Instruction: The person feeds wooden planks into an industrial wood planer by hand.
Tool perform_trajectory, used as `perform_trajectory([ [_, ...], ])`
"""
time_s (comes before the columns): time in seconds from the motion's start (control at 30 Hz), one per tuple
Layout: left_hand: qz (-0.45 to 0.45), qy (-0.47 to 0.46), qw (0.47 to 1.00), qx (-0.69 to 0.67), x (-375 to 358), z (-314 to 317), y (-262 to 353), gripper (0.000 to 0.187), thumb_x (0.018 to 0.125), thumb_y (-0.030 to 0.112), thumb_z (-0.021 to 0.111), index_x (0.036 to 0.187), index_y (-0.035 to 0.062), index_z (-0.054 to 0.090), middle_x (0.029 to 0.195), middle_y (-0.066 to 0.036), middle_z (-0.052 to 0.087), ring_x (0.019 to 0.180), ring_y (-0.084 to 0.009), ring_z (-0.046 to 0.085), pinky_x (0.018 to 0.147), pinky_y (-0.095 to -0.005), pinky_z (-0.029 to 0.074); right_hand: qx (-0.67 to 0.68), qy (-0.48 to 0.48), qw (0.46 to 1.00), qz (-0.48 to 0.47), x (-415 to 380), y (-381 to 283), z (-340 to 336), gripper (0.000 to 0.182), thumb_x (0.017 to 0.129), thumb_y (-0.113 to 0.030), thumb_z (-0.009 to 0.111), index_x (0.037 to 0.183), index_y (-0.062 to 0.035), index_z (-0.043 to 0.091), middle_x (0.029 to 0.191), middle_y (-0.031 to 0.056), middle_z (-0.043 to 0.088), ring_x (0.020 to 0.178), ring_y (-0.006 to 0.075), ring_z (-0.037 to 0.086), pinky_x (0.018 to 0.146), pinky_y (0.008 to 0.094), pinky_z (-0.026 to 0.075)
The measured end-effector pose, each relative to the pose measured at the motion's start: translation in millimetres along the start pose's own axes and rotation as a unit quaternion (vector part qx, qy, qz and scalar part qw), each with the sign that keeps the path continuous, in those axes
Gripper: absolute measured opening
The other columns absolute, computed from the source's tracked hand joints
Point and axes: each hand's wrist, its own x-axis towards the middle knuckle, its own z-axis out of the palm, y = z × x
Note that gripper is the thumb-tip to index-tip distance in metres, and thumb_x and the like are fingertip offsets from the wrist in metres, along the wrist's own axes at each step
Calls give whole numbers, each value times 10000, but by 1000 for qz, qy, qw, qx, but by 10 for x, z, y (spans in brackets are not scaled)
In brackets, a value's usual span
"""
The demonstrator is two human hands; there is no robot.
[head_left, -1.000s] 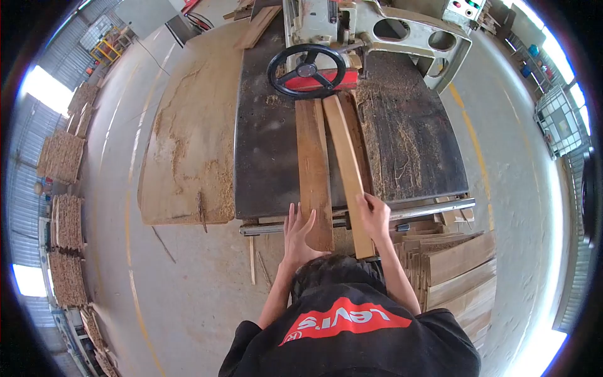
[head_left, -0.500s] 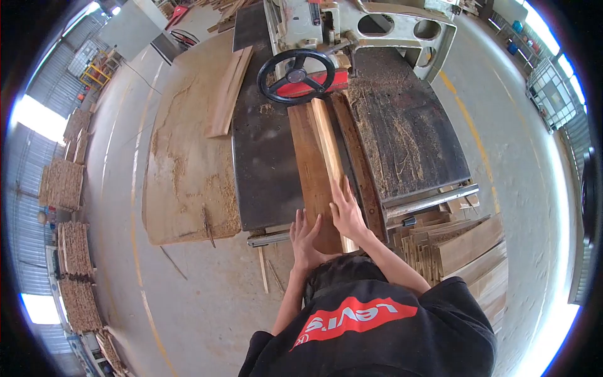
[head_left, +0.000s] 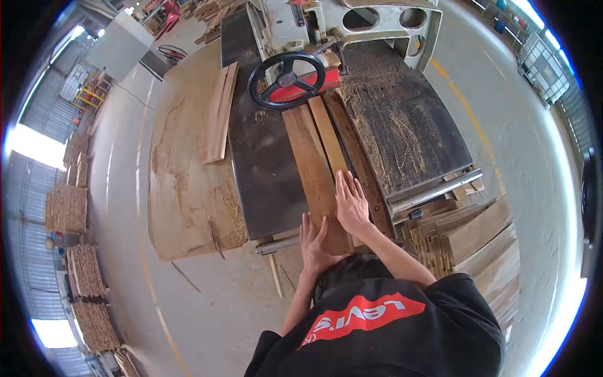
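A wide brown board [head_left: 308,157] lies lengthwise on the dark metal machine table [head_left: 267,182]. Beside its right edge lies a narrow wooden strip [head_left: 326,135], flat face up. My right hand [head_left: 353,206] rests on the strip's near part, palm down, its fingers stretched forward. At the board's near left edge is my left hand [head_left: 317,244], with thumb and fingers apart and the thumb over the wood. My head and shoulder hide the near ends of both pieces.
A black handwheel [head_left: 287,80] stands over the far ends of the wood, on a white machine [head_left: 352,22]. To the right is a rusty guide bar [head_left: 363,163] and a sawdust-strewn table [head_left: 408,119]. Another board [head_left: 220,116] lies left; stacked planks [head_left: 480,232] stand low right.
The narrow strip has turned from a tilted position, with its pale side showing, to lying flat beside the board. Both hands stay at the wood. The camera view has shifted slightly.
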Motion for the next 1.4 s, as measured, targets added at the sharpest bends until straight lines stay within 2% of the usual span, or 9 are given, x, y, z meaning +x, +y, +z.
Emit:
perform_trajectory([
  [0.23,45,-10,998,-36,197,114,-38,1270,516,578,1031,1582,59,576,1653,-388,409,1603,-562,297,1278,-645,312,30,46,998,-30,-55,-86,-130,864,1108,-342,589,1725,56,134,1752,276,309,1655,454,222,1360,535,201],
  [0.63,36,-14,999,15,1181,178,-374,1162,616,425,988,1606,21,532,1634,-401,419,1591,-553,325,1285,-617,306,200,51,978,7,21,-70,-162,785,1114,-226,574,1719,55,159,1721,303,363,1623,468,304,1332,540,277],
  [0.87,23,-20,1000,10,1869,80,-737,1291,568,570,1022,1664,143,490,1691,-363,374,1627,-523,273,1309,-629,265,339,91,935,45,23,-70,-149,746,1096,-34,527,1729,40,139,1643,328,486,1558,437,462,1264,455,393],
  [1.1,26,10,1000,11,2373,61,-981,1284,506,617,1014,1604,130,561,1618,-387,451,1608,-518,321,1310,-598,275,212,38,975,45,70,-117,-126,679,1090,-42,559,1687,47,250,1601,282,557,1488,434,550,1236,474,433],
  [1.17,37,-50,998,-6,2569,-159,-1211,1228,613,720,952,1601,106,561,1654,-329,450,1621,-481,314,1322,-598,271,202,40,977,49,93,-162,-111,671,1089,-49,564,1682,47,265,1590,264,574,1486,440,549,1238,482,433],
  [1.23,91,-41,992,-72,2842,-322,-1788,1115,695,699,922,1563,79,596,1617,-301,515,1594,-483,366,1311,-586,301,156,40,986,45,126,-115,-53,560,1056,-41,619,1583,64,460,1612,237,556,1522,434,503,1247,481,425],
  [1.33,12,96,990,99,3247,-997,-2589,965,794,625,884,1525,54,619,1582,-284,564,1551,-495,423,1286,-582,335,117,49,991,35,196,-130,-31,637,1037,-35,649,1611,72,394,1594,233,578,1521,440,500,1248,482,426],
  [1.37,-97,80,987,99,3333,-1165,-2920,1023,817,622,876,1582,30,545,1659,-277,482,1591,-490,361,1310,-594,296,132,49,989,43,221,-156,-42,681,1033,-43,659,1631,69,354,1581,236,591,1511,448,510,1241,492,432],
  [1.4,-189,93,942,262,3382,-1325,-3139,1201,775,667,893,1665,18,414,1738,-254,371,1621,-479,305,1336,-594,251,120,48,991,38,228,-157,-47,684,1028,-58,672,1626,66,365,1580,237,592,1499,451,520,1236,499,434],
])
